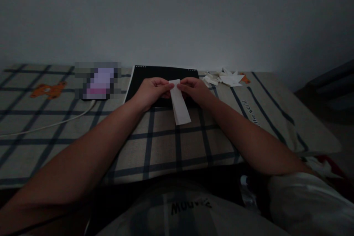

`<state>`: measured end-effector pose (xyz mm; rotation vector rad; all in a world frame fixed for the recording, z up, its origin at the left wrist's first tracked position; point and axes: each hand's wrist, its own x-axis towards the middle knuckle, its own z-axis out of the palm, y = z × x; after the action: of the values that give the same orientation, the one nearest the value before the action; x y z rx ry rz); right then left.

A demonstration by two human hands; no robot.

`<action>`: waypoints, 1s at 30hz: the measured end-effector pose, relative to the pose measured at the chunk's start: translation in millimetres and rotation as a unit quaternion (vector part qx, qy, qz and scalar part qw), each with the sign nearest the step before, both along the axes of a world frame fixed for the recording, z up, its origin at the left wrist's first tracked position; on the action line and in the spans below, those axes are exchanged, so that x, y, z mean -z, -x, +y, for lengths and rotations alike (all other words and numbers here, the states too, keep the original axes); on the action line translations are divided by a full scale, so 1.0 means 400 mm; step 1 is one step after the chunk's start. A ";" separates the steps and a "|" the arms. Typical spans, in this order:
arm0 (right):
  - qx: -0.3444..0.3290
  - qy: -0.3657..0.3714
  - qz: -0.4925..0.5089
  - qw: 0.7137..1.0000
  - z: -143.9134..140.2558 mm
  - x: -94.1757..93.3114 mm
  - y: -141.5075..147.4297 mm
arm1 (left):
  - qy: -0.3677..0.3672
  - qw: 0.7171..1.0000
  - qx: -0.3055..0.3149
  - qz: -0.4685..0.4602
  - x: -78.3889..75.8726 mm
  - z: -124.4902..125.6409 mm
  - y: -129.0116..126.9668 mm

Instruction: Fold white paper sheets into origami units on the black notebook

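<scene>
While both hands pinch its top end, left hand (pixel 151 92) and right hand (pixel 195 90) grips clamped, the paper strip (pixel 180 105) hangs over the black pad's (pixel 155 77) front edge; scraps (pixel 225 78) right of pad.

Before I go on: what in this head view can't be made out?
- Object left of the black pad: pixelated, so it cannot be identified; a white cable runs from it off the left edge.
- Paper strip: its top end is covered by the fingertips of the left hand and right hand; fold count unclear.
- Paper pieces: too small and dim to count.
- Lettering on the cloth: partly hidden by the right arm.
</scene>
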<state>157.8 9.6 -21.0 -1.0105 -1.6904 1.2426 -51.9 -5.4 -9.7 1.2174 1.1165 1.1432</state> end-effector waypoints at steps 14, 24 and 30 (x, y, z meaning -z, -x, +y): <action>0.006 -0.010 0.036 0.999 0.005 0.007 0.000 | -0.026 0.999 -0.005 0.028 0.003 -0.006 -0.001; 0.078 -0.051 0.057 0.994 0.011 0.006 -0.005 | 0.020 0.998 0.039 0.046 -0.003 -0.007 -0.002; 0.084 -0.003 0.075 0.994 0.002 -0.006 0.003 | 0.017 0.996 0.059 0.061 -0.004 -0.005 0.003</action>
<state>156.8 10.4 -18.4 -1.0088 -1.4625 1.1729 -53.3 -7.4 -8.0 1.3227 1.1351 0.9667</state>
